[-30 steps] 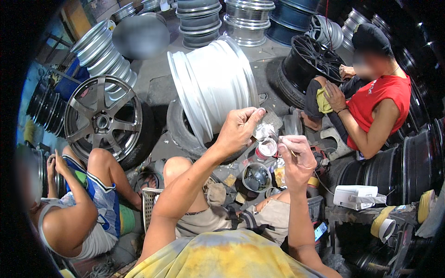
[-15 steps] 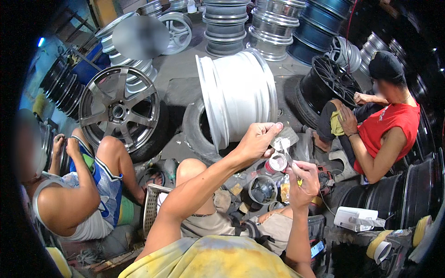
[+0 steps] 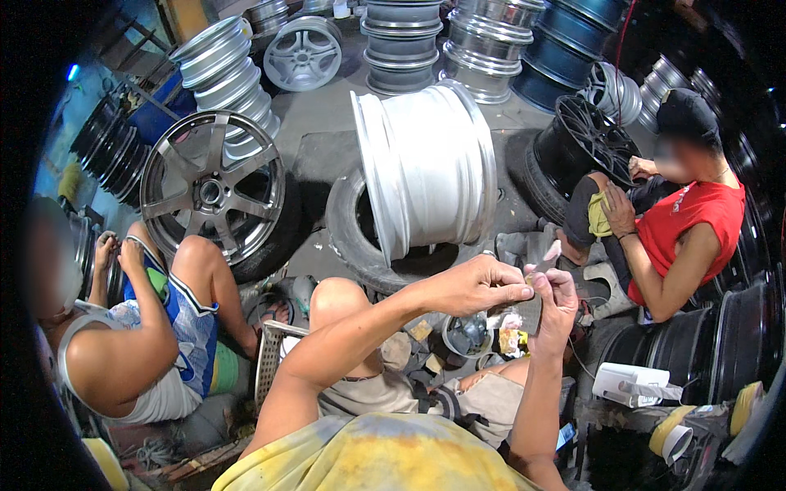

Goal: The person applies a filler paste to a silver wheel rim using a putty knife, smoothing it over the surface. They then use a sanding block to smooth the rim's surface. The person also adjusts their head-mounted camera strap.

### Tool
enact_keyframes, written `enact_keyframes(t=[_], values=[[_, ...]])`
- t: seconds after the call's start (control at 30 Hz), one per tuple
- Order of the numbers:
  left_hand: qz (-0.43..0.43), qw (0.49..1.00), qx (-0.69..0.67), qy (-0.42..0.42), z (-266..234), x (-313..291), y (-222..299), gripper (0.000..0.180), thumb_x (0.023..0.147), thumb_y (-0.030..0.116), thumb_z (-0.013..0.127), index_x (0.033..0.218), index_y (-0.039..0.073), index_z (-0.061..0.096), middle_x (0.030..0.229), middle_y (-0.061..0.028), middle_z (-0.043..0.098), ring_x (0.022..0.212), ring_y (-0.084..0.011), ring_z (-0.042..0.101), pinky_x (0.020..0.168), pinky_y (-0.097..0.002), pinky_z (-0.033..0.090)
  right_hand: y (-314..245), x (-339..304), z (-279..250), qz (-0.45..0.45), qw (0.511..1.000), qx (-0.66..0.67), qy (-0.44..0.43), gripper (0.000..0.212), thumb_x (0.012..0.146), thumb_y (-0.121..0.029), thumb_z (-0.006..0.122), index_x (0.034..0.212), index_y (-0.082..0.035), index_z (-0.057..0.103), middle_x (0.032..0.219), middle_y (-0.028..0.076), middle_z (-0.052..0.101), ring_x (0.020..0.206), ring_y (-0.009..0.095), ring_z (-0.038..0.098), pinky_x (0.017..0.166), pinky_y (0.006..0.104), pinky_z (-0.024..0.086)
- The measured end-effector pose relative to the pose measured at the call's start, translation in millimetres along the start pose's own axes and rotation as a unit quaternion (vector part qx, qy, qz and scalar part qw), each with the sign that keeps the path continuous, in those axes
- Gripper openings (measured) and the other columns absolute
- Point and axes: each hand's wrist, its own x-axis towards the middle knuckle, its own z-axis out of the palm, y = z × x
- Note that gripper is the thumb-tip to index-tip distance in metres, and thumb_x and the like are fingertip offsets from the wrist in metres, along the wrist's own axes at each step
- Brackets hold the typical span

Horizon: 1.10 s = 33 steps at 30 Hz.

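Observation:
My left hand [image 3: 481,286] and my right hand [image 3: 555,307] are close together in front of the wheel, fingers closed. From my left hand's pinch a flat grey plate [image 3: 524,315] hangs down. My right hand grips a small spatula, mostly hidden by the fingers; a bit of yellow shows where the two hands meet. Beyond the hands stands a large silver-white wheel rim [image 3: 426,168], lying on its side on a black tire [image 3: 348,233]. The small cup of white paste is hidden behind my left hand.
Below my hands sits a tub [image 3: 467,334] with dark contents among scraps. A person in red [image 3: 696,221] sits right by a black rim [image 3: 585,143]; another person [image 3: 123,352] sits left by a dark spoked wheel [image 3: 211,192]. Rims are stacked [image 3: 401,45] behind.
My right hand has lifted the spatula from the cup area up to my left hand. My left hand has moved slightly right and down, turning the plate downward.

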Motion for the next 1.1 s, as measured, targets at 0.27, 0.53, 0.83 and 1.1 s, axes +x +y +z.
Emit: enact_keyframes(t=[0.27, 0.53, 0.83, 1.1], values=[[-0.055, 0.977, 0.003, 0.207, -29, -25, 4, 0.030, 0.104, 0.023, 0.062, 0.098, -0.006, 0.069, 0.078, 0.0062, 0.059, 0.074, -0.0027, 0.047, 0.062, -0.0243, 0.041, 11, 23, 27, -0.086, 0.975, -0.203, -0.031, 0.011, 0.099, -0.005, 0.064, 0.107, 0.000, 0.071, 0.097, 0.000, 0.061, 0.085, 0.008, 0.055, 0.076, 0.0230, 0.046], [-0.140, 0.947, -0.099, 0.271, -63, -42, 20, 0.036, 0.103, 0.033, 0.063, 0.095, 0.000, 0.075, 0.069, 0.0002, 0.067, 0.055, -0.0064, 0.060, 0.049, -0.0230, 0.047, -34, 36, 54, -0.350, 0.826, -0.407, -0.171, 0.025, 0.082, 0.003, 0.067, 0.104, -0.006, 0.075, 0.086, 0.007, 0.056, 0.080, 0.023, 0.055, 0.071, 0.0327, 0.046], [-0.128, 0.952, -0.094, 0.263, -66, -42, 28, 0.035, 0.101, 0.034, 0.066, 0.096, 0.001, 0.077, 0.070, -0.0016, 0.069, 0.053, -0.0073, 0.061, 0.048, -0.0230, 0.047, -43, 31, 73, -0.424, 0.720, -0.491, -0.246, 0.043, 0.071, -0.002, 0.071, 0.110, -0.018, 0.077, 0.085, 0.002, 0.054, 0.079, 0.023, 0.050, 0.071, 0.0363, 0.042], [-0.123, 0.942, -0.129, 0.284, -67, -46, 30, 0.034, 0.102, 0.030, 0.065, 0.096, -0.002, 0.075, 0.074, -0.0039, 0.069, 0.056, -0.0083, 0.061, 0.051, -0.0240, 0.050, -32, 33, 81, -0.433, 0.685, -0.520, -0.271, 0.038, 0.075, -0.003, 0.071, 0.109, -0.017, 0.077, 0.085, 0.003, 0.052, 0.082, 0.024, 0.050, 0.074, 0.0384, 0.041]])
